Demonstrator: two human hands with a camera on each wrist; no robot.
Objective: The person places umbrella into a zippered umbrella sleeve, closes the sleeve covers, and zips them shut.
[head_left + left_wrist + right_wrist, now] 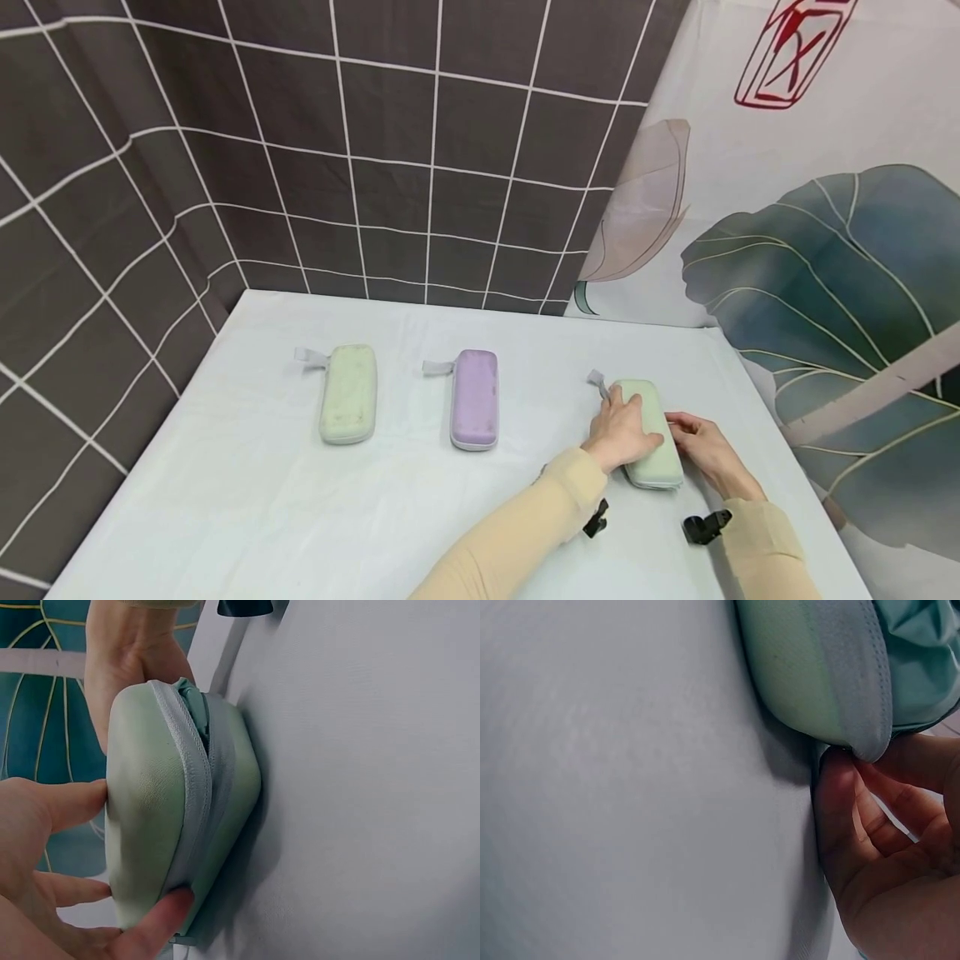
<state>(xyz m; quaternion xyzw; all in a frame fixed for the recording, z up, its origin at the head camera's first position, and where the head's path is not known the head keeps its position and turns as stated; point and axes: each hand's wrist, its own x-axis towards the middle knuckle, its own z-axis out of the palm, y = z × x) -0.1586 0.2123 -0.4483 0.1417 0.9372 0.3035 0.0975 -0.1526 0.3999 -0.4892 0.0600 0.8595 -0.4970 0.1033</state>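
Note:
A mint green zip case (660, 469) lies at the right of the white table (225, 500). My left hand (622, 423) lies over its left side, and in the left wrist view its fingers (64, 804) and thumb (154, 921) grip the mint case (146, 795) from both sides. My right hand (688, 435) is at the case's right edge. In the right wrist view its fingertips (847, 776) pinch the grey zip rim (862, 697). The zip is partly undone and teal lining (922, 660) shows inside.
A purple case (475, 398) lies mid-table and a pale green case (347, 393) further left, each with a grey strap. A dark grid-patterned cloth (375, 142) hangs behind and a leaf-print cloth (840, 275) to the right.

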